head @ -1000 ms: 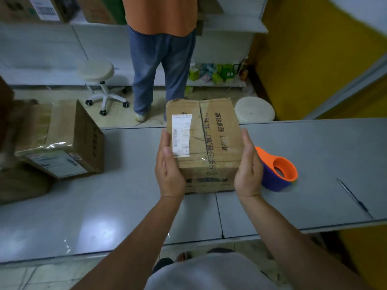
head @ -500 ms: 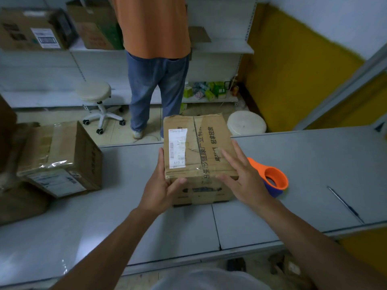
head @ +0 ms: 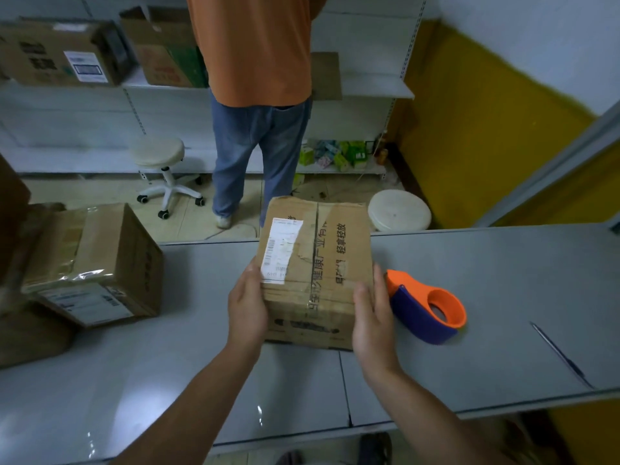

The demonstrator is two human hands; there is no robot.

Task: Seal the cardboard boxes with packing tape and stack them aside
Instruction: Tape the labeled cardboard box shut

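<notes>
One creased, rectangular cardboard box (head: 330,263) with a white paper label sits between the hands on a smooth, glossy grey surface (head: 161,380). A rounded orange-and-blue plastic tape dispenser (head: 426,310) lies just beside the right hand (head: 372,318). That hand and the left hand (head: 246,308) press flat against the box's sides, fingers nearly straight.

Four cardboard boxes (head: 315,273) (head: 100,263) (head: 57,52) (head: 161,52): one at centre, one at 9 o'clock, two at 11 o'clock. Two stools (head: 157,152) (head: 399,209), at 10 and 1 o'clock. One tape dispenser (head: 426,307) at 3 o'clock. One pen (head: 560,354) at 4 o'clock. One person (head: 255,55) standing at 12 o'clock.
</notes>
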